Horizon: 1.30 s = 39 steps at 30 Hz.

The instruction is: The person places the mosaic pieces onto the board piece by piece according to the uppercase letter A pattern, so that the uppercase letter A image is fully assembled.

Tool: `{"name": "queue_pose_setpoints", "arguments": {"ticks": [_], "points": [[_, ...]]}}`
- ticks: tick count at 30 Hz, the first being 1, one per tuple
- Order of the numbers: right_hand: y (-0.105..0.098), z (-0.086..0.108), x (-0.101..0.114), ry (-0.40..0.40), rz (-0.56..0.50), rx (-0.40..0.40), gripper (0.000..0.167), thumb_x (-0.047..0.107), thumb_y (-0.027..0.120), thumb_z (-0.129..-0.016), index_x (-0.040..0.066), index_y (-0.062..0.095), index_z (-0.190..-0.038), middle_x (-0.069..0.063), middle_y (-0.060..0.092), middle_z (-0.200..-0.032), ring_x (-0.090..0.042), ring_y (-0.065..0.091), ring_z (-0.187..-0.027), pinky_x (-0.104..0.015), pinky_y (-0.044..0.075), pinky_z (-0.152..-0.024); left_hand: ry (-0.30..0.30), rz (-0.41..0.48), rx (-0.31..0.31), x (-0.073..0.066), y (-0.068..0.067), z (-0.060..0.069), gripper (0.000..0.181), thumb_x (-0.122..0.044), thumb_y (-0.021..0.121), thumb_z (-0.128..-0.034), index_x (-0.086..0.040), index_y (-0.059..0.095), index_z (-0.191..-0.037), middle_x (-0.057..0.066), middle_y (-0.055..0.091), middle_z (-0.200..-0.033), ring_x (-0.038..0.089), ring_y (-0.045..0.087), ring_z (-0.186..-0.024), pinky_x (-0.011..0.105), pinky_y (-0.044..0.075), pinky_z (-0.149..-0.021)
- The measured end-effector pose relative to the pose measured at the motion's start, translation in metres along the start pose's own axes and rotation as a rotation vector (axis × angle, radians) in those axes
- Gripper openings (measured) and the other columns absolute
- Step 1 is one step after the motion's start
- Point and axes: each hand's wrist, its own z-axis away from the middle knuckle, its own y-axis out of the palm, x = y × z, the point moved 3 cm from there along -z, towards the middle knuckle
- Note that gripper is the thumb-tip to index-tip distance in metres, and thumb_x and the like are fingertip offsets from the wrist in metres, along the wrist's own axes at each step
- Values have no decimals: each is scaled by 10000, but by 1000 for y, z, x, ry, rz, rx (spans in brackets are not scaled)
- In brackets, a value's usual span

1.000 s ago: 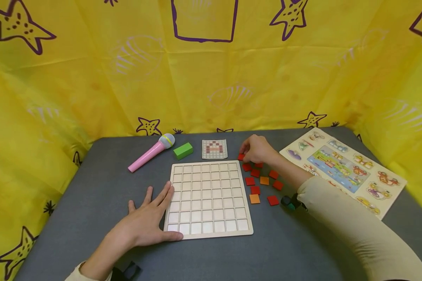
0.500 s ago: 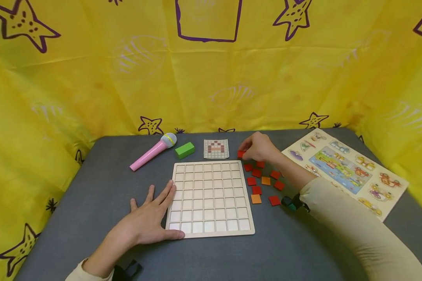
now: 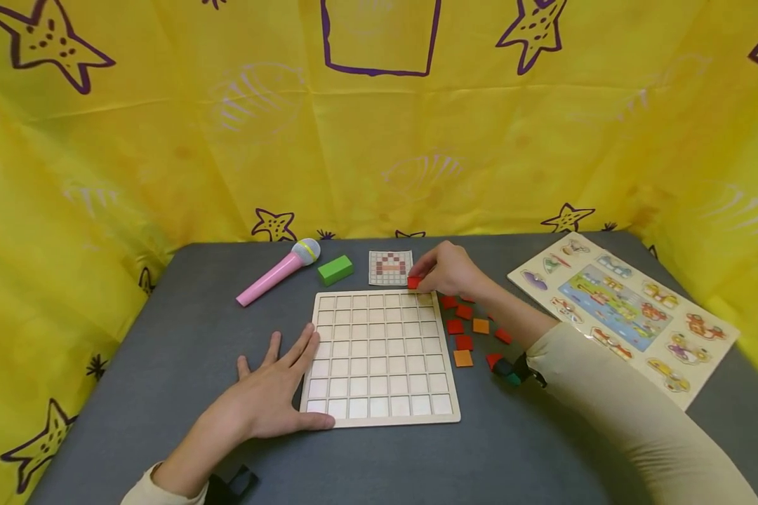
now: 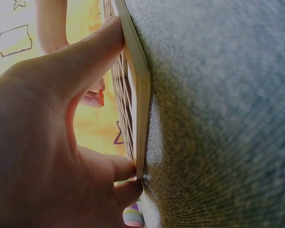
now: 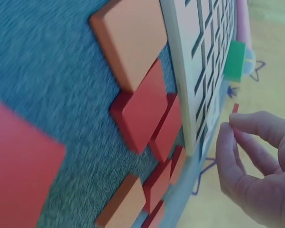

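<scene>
My right hand (image 3: 453, 270) pinches a small red square tile (image 3: 413, 283) between thumb and fingertips, just beyond the far right corner of the wooden grid board (image 3: 379, 365). In the right wrist view the tile (image 5: 235, 109) appears edge-on, held off the table. Spread out, my left hand (image 3: 262, 407) steadies the board from the left. Its thumb (image 4: 114, 33) touches the near edge while the other fingers lie along the left edge. Behind the board lies a paper card (image 3: 389, 265) with a coloured grid pattern, near the held tile.
Several loose red tiles (image 3: 464, 342) and orange tiles (image 3: 463, 358) lie right of the board, partly under my right forearm. A wooden picture puzzle (image 3: 619, 315) sits farther right. A green block (image 3: 335, 270) and a pink toy microphone (image 3: 278, 272) are behind the board. Yellow cloth surrounds the table.
My right hand has lifted the red tile off the table and carried it left, from beside the board to its far right corner. My left hand stays on the board.
</scene>
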Motion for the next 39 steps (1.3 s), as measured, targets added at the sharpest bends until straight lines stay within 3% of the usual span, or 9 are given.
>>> {"name": "queue_pose_setpoints", "arguments": {"ticks": [11,21,39], "points": [[19,-4,15,-16,-32,37,230,31,856,-785,102,842,-1003,-59,797,-964,-242,678,-934,-333,571,-753,-26,0,14,2,1,-1,1354,-921,658,-695,-206,90,-1695,-14,12,-1775,577,99,-1557,958,116,-952],[36,-13,32,-56,-30,64,232,0,858,-740,105,836,-946,-22,756,-860,-210,649,-854,-300,540,-705,-33,-8,16,2,0,-2,1354,-932,647,-691,-211,94,-1695,-14,16,-1775,576,99,-1558,958,117,-953],[54,-20,39,-47,9,91,189,26,886,-762,89,840,-934,-22,774,-888,-175,653,-836,-262,532,-700,-28,-15,19,2,1,-4,1360,-943,636,-684,-206,101,-1694,-1,32,-1775,588,119,-1550,960,130,-944]]}}
